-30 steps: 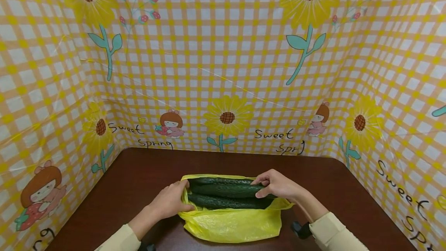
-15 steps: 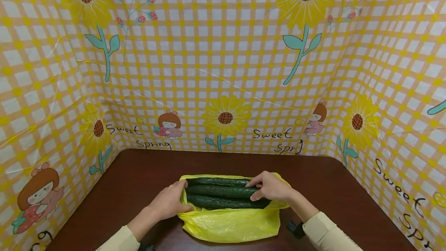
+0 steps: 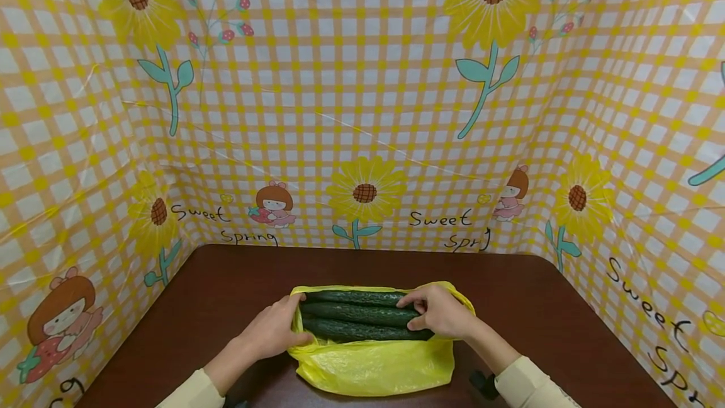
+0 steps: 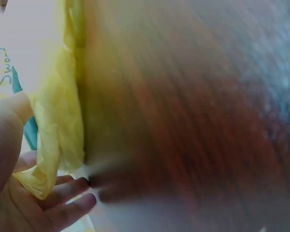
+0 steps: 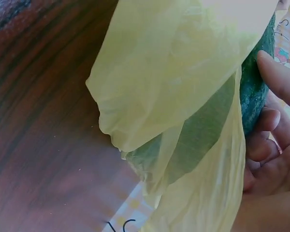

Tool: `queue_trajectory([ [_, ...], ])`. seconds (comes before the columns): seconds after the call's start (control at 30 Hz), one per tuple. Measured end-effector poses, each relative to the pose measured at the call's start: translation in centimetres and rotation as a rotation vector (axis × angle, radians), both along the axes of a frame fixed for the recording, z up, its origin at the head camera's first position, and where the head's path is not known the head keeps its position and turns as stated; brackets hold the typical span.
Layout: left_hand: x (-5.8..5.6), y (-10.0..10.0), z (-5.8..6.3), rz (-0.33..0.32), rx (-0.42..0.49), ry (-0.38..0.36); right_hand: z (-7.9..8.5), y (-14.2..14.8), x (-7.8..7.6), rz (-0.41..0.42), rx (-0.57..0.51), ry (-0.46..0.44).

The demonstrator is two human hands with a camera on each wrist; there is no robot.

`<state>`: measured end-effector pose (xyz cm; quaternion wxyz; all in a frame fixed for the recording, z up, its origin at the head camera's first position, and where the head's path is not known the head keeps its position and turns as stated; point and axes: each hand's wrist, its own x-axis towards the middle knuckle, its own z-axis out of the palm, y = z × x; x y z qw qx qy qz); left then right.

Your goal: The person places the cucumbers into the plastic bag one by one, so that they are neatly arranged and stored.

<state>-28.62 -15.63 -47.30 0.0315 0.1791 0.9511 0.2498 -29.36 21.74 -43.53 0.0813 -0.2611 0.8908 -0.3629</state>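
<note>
Three dark green cucumbers [image 3: 358, 313] lie side by side in the wide mouth of a yellow plastic bag [image 3: 376, 367]. My left hand [image 3: 269, 329] grips the bag's left end, thumb and fingers apart along the rim. In the left wrist view the yellow film [image 4: 58, 116] runs between thumb and fingers. At the right end my right hand [image 3: 446, 315] reaches over the rim and holds the cucumbers, its index finger and thumb across them. The right wrist view shows the thumb against a bumpy cucumber [image 5: 253, 92] and curled fingers beside it. The cucumbers' right ends are hidden.
The bag rests on a dark brown wooden table [image 3: 238, 276]. Checked cloth walls [image 3: 362, 118] with sunflowers rise at the back and both sides. A small black object [image 3: 483, 385] shows beside the right sleeve [image 3: 527, 383].
My right hand has moved slightly left and toward me along the cucumbers. The three cucumbers now lie more evenly in a row. My left hand stays at the bag's left end.
</note>
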Motion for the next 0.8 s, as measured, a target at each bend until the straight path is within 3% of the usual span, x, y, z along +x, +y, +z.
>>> queue_trajectory([
  [0.23, 0.3, -0.1, 0.8, -0.024, -0.042, 0.025, 0.5, 1.1, 0.2, 0.002, -0.063, -0.011],
  [0.63, 0.8, -0.3, 1.7, -0.031, -0.036, 0.038, 2.3, 4.5, 0.6, -0.086, -0.136, -0.005],
  [0.8, 1.2, -0.3, 1.9, -0.032, -0.007, 0.041, 2.7, 6.1, 1.2, -0.158, -0.118, 0.067],
])
